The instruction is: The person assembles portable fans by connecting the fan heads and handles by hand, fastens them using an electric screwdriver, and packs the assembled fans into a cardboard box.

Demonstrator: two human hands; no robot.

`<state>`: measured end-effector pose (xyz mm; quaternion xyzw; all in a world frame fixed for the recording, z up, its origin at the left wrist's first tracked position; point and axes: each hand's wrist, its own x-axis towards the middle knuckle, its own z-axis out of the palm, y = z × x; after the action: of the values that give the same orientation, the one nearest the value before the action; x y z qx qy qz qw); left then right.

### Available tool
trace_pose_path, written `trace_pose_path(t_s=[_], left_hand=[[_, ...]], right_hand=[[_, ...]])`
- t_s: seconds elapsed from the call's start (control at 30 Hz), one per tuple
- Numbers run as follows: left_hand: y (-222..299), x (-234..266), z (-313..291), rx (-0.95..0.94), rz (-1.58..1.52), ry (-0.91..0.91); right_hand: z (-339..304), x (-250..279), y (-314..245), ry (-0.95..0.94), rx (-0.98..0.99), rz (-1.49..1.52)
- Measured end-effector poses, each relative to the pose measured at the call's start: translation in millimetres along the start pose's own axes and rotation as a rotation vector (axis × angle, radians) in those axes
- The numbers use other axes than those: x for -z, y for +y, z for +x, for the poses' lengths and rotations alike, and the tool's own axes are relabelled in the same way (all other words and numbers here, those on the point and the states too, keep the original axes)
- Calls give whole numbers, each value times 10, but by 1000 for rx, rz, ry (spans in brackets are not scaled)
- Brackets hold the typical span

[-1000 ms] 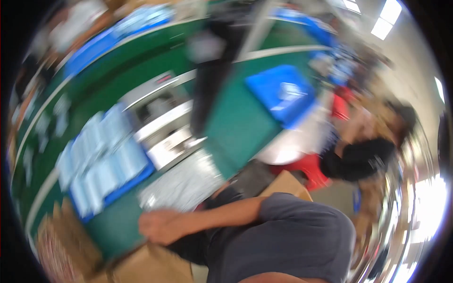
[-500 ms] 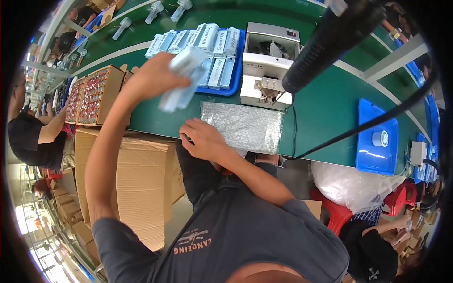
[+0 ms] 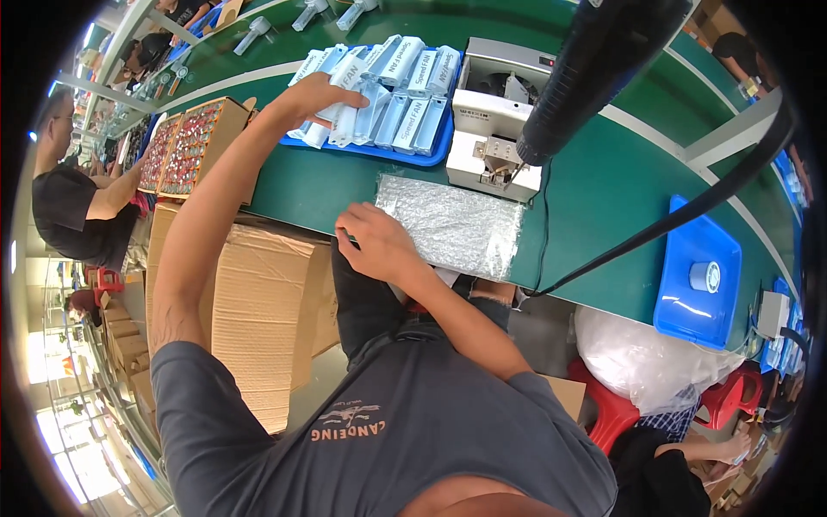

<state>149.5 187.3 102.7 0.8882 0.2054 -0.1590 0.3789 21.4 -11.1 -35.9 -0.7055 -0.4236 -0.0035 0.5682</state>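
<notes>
My left hand reaches over the blue tray, its fingers closed round a light-blue fan box at the tray's left side. Several similar light-blue boxes lie side by side in the tray, printed faces up. My right hand rests at the front edge of the green table, fingers loosely curled and thumb apart, with nothing seen in it. Just beside its fingertips lies a sheet of bubble wrap. Part of the held box is hidden by my left fingers.
A white machine stands right of the tray, with a thick black tube in front of it. On the far right, another blue tray holds a small white round part. A cardboard box stands below the table edge.
My left hand has carried the light-blue box from above the tray's front left down onto the tray's boxes. My right hand stays near the bubble wrap. The whole view has shifted slightly.
</notes>
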Motion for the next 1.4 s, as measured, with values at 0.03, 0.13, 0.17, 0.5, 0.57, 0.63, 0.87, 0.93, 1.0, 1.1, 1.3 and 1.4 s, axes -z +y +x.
trace_pose_path(t_s=[0.03,0.13,0.17,0.5,0.57,0.63,0.87,0.93,1.0,1.1,1.3,1.4], left_hand=[[-19,6,-8,-83,36,33],[-40,-90,-53,-303,454,358],[-70,-34,-45,-343,431,320],[-209,316,149,-353,666,252],[-187,288,189,-344,693,222],[-61,228,169,-335,719,186],[-126,167,200,-229,405,114],[-151,163,200,-245,401,177],[-164,134,151,-295,350,292],[-159,43,-5,-320,270,363],[116,-521,-117,-525,178,286],[60,-637,60,-601,284,381]], right_hand=[[-1,-1,3,-2,-1,2],[-6,-1,12,11,15,-12],[-3,-8,16,14,20,-9],[14,-1,-21,-52,-5,-18],[12,2,-21,-58,-8,-23],[10,3,-16,-62,-17,-29],[25,-9,-34,-70,-7,-29],[24,-1,-26,-69,-15,-22],[25,16,-23,-73,-22,-24],[18,33,-25,-74,-26,-25],[26,35,-27,-63,33,-68],[24,12,-14,-64,26,-35]])
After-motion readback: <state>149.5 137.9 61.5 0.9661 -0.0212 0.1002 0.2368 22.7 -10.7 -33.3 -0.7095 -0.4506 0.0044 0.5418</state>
